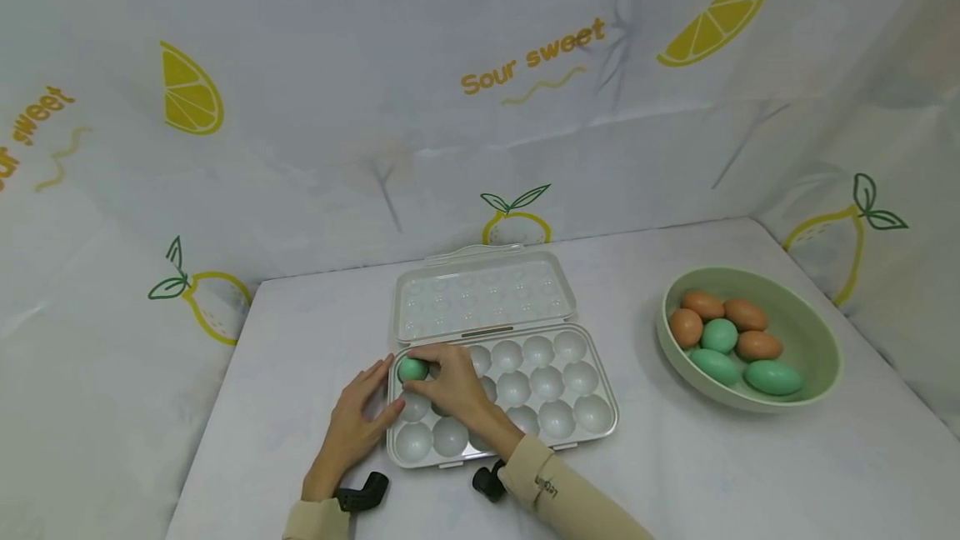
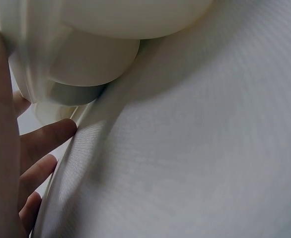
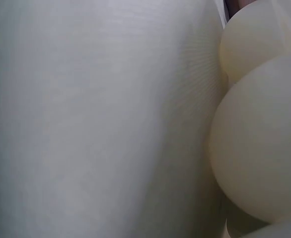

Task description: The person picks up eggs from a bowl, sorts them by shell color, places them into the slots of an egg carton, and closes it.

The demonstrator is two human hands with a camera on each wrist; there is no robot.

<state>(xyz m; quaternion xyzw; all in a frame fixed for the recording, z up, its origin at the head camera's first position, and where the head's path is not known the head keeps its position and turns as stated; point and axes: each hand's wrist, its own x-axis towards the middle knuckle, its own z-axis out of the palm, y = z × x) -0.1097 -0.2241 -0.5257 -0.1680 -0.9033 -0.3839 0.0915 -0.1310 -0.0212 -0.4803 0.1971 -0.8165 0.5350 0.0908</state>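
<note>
A green egg [image 1: 412, 369], likely light, smooth and fragile, is being pinched around its middle by the right hand [image 1: 450, 386] over the tray [image 1: 596, 438]'s lower-centre corner cup, while the tray is being steadied by the flat left hand [image 1: 358, 423].

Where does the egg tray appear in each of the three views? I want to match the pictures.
Head view: the egg tray lies open at bottom centre on the table, a green egg in its far left cup, both hands at its left end.
Left wrist view: its pale underside fills the top left, beside the left hand's fingers.
Right wrist view: its rounded cups fill the right edge.
Shared landmark: the white tablecloth.
</note>
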